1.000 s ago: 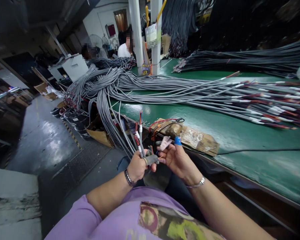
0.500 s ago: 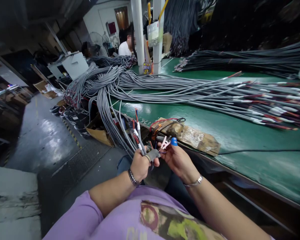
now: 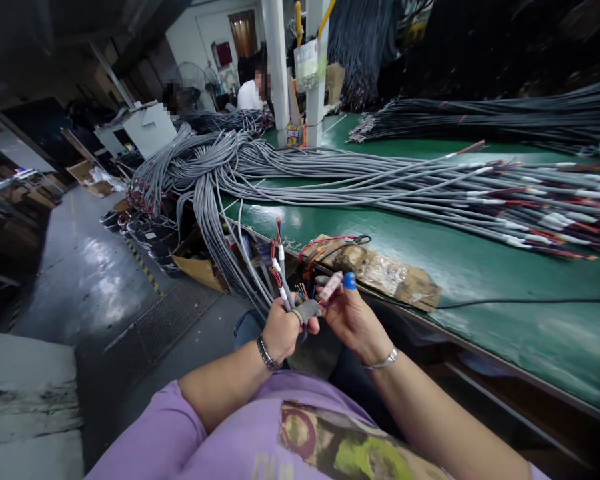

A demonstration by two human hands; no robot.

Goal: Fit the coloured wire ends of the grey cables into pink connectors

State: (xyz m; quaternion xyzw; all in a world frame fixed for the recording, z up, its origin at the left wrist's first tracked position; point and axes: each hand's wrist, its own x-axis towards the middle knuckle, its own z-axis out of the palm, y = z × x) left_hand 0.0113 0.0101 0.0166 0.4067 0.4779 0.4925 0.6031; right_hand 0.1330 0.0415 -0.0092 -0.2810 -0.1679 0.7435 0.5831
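Several grey cables [image 3: 286, 294] with white-banded ends and bare coloured wires stand up from my left hand [image 3: 282, 331], which is closed round them. Grey tape or cloth covers my left thumb. My right hand [image 3: 351, 321], with a blue wrap on one fingertip, pinches a small pink clip-like tool [image 3: 331, 285] just right of the thin wires. Past my hands, at the bench edge, lies a wooden block [image 3: 397, 280] with clear tape and a red and a black wire on it.
A long bundle of grey cables [image 3: 330, 180] crosses the green bench [image 3: 520, 313] and hangs over its near left edge. Darker cables [image 3: 505, 117] lie behind. White posts [image 3: 276, 73] rise from the bench. A person in white [image 3: 251, 95] is beyond. An open carton [image 3: 200, 270] sits below.
The pink tool has turned in my right fingers, from its spread arms showing to a narrow side view. The cable ends in my left hand have shifted slightly right.
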